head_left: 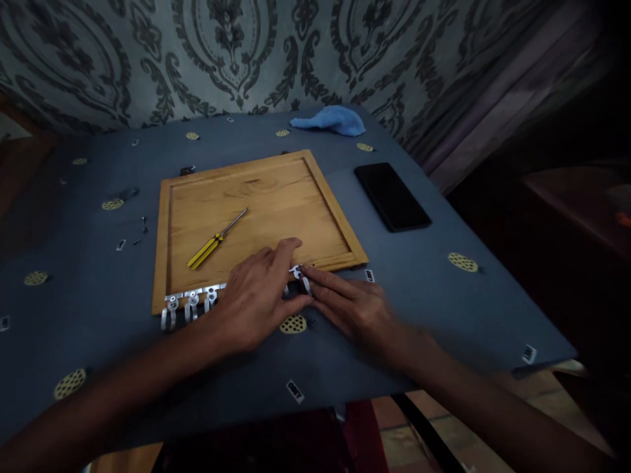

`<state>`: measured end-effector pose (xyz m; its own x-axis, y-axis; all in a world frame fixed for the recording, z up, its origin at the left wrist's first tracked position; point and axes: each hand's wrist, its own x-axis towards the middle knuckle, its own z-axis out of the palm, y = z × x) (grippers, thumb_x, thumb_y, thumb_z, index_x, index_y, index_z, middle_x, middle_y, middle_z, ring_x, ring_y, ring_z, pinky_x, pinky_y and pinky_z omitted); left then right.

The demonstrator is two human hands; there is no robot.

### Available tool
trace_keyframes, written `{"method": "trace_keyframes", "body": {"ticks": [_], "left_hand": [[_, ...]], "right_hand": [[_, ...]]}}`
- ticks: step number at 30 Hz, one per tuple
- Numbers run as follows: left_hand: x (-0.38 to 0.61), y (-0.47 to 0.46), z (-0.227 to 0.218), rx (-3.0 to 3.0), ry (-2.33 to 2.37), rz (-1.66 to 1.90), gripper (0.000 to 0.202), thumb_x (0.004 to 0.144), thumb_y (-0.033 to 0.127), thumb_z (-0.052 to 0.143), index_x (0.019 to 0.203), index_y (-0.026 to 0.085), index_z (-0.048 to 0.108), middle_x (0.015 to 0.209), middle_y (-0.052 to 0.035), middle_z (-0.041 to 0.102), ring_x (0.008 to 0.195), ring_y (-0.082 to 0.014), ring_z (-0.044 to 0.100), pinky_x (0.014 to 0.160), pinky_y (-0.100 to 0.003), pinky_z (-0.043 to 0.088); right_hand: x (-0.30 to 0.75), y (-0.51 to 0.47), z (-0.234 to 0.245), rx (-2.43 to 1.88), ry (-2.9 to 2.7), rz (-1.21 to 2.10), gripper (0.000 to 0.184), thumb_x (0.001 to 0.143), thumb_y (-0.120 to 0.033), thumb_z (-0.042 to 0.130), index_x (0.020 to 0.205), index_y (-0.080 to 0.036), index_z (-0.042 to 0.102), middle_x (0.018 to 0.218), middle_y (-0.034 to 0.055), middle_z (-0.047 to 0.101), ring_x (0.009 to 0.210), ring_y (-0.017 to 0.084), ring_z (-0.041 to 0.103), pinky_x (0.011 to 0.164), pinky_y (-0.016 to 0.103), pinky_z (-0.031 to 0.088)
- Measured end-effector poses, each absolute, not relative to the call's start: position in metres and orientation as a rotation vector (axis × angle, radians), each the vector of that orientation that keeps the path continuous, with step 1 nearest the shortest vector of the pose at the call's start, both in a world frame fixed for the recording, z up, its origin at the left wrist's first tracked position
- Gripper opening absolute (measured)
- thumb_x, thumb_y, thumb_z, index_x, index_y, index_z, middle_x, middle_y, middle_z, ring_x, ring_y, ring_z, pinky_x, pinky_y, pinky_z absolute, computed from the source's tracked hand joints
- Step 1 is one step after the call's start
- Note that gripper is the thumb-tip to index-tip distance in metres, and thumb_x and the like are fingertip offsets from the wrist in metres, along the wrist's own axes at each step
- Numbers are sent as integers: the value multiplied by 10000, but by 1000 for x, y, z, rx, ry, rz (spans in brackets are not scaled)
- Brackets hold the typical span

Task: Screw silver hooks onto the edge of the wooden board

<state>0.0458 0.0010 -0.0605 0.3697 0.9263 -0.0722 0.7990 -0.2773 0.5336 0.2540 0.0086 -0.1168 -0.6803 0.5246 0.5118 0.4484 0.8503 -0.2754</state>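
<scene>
A silver metal hook rail [193, 297] runs along the near edge of a light wooden framed board [276, 217]. Screw heads show at several of its hooks, and its middle is hidden under my left hand [259, 289]. That hand is closed over the rail, its thumb reaching toward the right-end hook [297, 271]. From the right, my right hand [352, 305] pinches this end hook, fingers pressed together; the fingertips partly cover it. On the board's recessed panel lies a yellow-and-black screwdriver [217, 240], its tip toward the far side.
Small screws [144, 225] lie left of the board on the blue-grey tablecloth [98, 263]. A black phone [393, 197] rests to the right, with a blue cloth [332, 121] at the back. Patterned curtain fabric [231, 52] hangs behind the table.
</scene>
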Motion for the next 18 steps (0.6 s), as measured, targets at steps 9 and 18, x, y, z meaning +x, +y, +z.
{"method": "trace_keyframes", "body": {"ticks": [9,18], "left_hand": [[48,3,-59,2044,1529,336,672,826,292,772,1334,207,342,1119,-52,654,1072,-276,622,910,-456,502],[49,0,-63,2075,1566,359,711,812,325,792,1343,214,334,1164,-79,653,1097,-287,621,929,-466,500]], "right_hand": [[254,11,-119,-687,-2415,184,226,1008,-176,530,1163,-116,683,1291,151,685,940,229,761,759,359,661],[256,9,-118,-709,-2437,217,258,986,-149,553,1210,-144,681,1325,135,669,992,230,750,830,348,650]]}}
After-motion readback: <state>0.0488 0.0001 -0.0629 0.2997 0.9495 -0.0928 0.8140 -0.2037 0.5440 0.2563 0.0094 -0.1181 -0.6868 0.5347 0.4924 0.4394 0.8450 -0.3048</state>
